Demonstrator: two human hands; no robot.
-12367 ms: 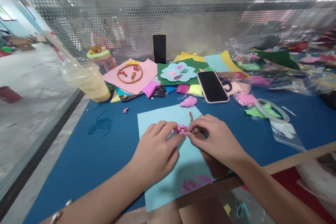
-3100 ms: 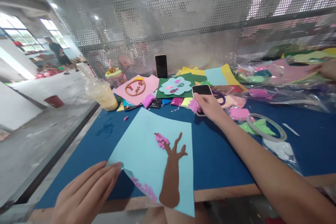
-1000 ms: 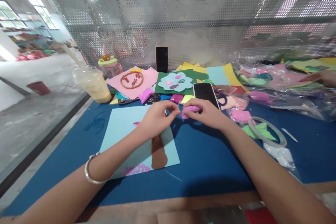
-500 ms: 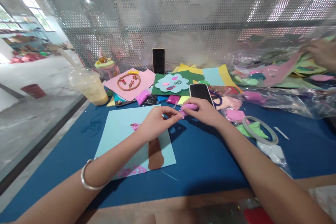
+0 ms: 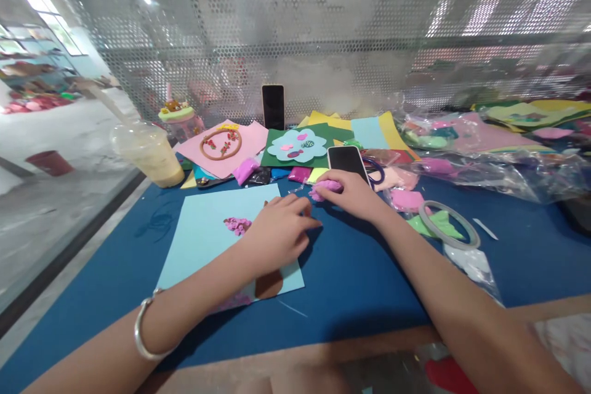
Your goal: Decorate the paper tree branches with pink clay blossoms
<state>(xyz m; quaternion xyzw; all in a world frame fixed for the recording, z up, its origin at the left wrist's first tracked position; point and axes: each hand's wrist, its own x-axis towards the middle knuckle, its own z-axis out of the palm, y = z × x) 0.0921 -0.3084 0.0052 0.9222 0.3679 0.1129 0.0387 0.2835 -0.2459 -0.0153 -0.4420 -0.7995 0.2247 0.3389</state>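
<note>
My right hand [image 5: 353, 194] is closed around a lump of purple modelling clay [image 5: 329, 187] just in front of a phone lying on the blue table. Over the right part of a light blue sheet [image 5: 198, 215] is my left hand [image 5: 284, 231], palm down. Its index finger points right and the other fingers curl under; whatever they pinch is hidden. On the sheet, a cluster of small purple clay bits [image 5: 237, 225] shows left of my hand. A brown trunk-like shape [image 5: 268, 284] is mostly covered by the hand.
Behind the sheet lie coloured clay packets [image 5: 246, 169], a green card with a cloud shape [image 5: 298, 145] and a phone [image 5: 348, 161]. A drink cup [image 5: 150, 154] stands at the left. At the right are a grey ring [image 5: 450, 225] and plastic bags [image 5: 489, 175].
My left hand has come away from the purple clay, moving left and down over the sheet. My right hand keeps the clay. Another person's hand at the far right has left the view.
</note>
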